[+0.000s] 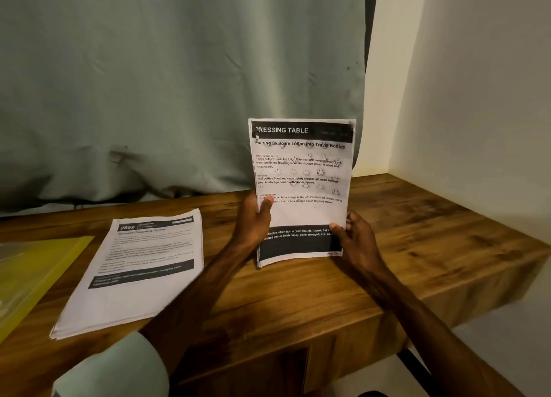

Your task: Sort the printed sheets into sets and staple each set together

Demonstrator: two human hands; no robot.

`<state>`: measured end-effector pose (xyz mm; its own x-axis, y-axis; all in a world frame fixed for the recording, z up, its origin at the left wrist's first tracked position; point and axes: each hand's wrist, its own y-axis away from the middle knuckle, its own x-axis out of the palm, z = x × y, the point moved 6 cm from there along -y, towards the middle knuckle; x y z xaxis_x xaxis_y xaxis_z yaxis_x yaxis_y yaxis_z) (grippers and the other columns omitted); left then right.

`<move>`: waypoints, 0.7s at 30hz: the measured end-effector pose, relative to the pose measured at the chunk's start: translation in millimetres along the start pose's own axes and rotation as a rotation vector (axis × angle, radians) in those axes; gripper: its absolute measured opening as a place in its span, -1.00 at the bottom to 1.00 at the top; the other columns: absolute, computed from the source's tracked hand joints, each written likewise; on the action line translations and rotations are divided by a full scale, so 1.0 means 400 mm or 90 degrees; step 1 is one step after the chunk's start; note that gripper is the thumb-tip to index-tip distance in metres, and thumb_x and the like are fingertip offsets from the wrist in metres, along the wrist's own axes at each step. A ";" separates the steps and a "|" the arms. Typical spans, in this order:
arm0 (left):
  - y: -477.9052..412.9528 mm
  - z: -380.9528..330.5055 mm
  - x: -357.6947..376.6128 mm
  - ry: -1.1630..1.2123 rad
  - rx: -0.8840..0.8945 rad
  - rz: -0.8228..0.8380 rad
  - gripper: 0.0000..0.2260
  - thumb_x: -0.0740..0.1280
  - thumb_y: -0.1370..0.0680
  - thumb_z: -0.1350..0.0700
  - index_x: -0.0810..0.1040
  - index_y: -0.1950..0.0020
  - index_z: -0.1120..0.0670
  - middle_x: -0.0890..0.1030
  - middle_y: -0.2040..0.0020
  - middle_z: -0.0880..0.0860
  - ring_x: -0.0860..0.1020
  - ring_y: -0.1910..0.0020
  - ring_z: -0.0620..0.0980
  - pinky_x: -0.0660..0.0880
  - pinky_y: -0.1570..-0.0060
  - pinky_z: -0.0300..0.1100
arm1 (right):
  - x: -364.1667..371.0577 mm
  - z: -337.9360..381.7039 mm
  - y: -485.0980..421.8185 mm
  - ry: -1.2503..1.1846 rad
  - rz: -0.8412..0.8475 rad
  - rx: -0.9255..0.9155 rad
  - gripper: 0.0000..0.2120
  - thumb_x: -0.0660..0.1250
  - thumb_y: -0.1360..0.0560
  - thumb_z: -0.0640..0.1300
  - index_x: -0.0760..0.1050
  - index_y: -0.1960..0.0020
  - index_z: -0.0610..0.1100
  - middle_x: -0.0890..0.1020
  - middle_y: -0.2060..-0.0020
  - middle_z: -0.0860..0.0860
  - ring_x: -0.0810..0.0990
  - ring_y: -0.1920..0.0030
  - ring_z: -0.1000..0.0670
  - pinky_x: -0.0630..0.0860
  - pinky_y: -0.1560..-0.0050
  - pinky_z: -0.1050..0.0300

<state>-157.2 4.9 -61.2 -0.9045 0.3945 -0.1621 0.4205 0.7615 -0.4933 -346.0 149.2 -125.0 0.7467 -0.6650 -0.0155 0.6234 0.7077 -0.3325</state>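
One set (301, 185) was held upright at the counter (432, 232), edges pinched by left grip (253, 222) and right grip (356, 240). A pile (134, 274) was seen beside, judged unsorted; stapling judged undone.

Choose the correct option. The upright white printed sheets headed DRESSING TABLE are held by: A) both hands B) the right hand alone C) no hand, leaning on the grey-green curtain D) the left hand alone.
A: the left hand grips the left edge of the sheets and the right hand pinches their lower right corner.
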 end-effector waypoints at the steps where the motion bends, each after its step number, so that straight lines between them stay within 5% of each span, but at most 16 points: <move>1: -0.005 -0.005 -0.003 -0.002 -0.001 0.000 -0.73 0.22 -0.72 0.17 0.54 -0.38 0.20 0.61 -0.28 0.03 0.60 -0.22 0.01 0.55 -0.10 -0.32 | 0.001 0.003 -0.001 -0.007 0.001 0.010 -0.74 0.31 -0.65 -0.17 0.47 -0.33 -0.10 0.69 -0.19 -0.06 0.69 -0.17 -0.11 0.64 -0.13 -0.26; 4: -0.015 -0.023 -0.020 0.002 -0.026 -0.019 -0.73 0.22 -0.71 0.22 0.54 -0.37 0.23 0.58 -0.19 -0.02 0.57 -0.15 -0.04 0.48 0.09 -0.51 | 0.004 0.005 -0.001 -0.075 0.000 0.078 -0.75 0.38 -0.61 -0.20 0.52 -0.27 -0.20 0.73 -0.08 -0.13 0.72 -0.08 -0.18 0.63 -0.11 -0.33; 7: -0.032 0.003 -0.040 0.065 -0.123 -0.054 -0.73 0.24 -0.70 0.18 0.54 -0.38 0.18 0.63 -0.28 0.07 0.63 -0.17 0.08 0.62 -0.13 -0.05 | 0.005 -0.007 0.012 -0.194 0.020 0.196 -0.64 0.48 -0.52 -0.23 0.53 -0.27 -0.30 0.70 -0.11 -0.24 0.71 -0.11 -0.25 0.59 -0.20 -0.31; 9: -0.036 0.019 -0.055 0.093 -0.192 -0.083 -0.74 0.26 -0.70 0.15 0.54 -0.37 0.17 0.63 -0.30 0.14 0.65 -0.17 0.15 0.60 -0.20 0.14 | 0.009 -0.010 0.020 -0.267 0.037 0.231 -0.61 0.48 -0.50 -0.26 0.51 -0.30 -0.30 0.67 -0.18 -0.24 0.70 -0.15 -0.22 0.65 -0.13 -0.14; 11: -0.031 0.022 -0.062 0.135 -0.224 -0.119 -0.74 0.27 -0.69 0.17 0.53 -0.36 0.18 0.63 -0.31 0.15 0.64 -0.17 0.16 0.60 -0.21 0.16 | 0.024 -0.012 0.026 -0.373 0.025 0.253 -0.61 0.43 -0.52 -0.31 0.50 -0.33 -0.28 0.66 -0.22 -0.23 0.69 -0.17 -0.17 0.69 -0.03 0.00; 15: 0.005 0.006 -0.047 0.260 -0.219 -0.168 -0.80 0.25 -0.70 0.23 0.51 -0.31 0.13 0.62 -0.25 0.09 0.65 -0.07 0.07 0.62 -0.07 -0.01 | 0.092 0.003 0.042 -0.524 0.013 0.267 -0.55 0.40 -0.52 -0.33 0.45 -0.38 -0.21 0.66 -0.22 -0.21 0.68 -0.20 -0.16 0.64 -0.15 -0.12; 21: 0.020 -0.005 -0.062 0.308 -0.217 -0.112 -0.88 0.37 -0.64 0.22 0.58 -0.13 0.02 0.69 -0.19 0.08 0.69 -0.09 0.08 0.63 -0.13 0.06 | 0.119 0.058 0.026 -0.461 -0.007 0.153 -0.56 0.38 -0.56 -0.33 0.44 -0.41 -0.17 0.65 -0.25 -0.20 0.64 -0.26 -0.20 0.57 -0.25 -0.24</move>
<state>-131.1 2.3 -59.4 -0.8610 0.3757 0.3429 0.3389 0.9264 -0.1640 -298.4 130.5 -107.5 0.6544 -0.4088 0.6361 0.6036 0.7892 -0.1137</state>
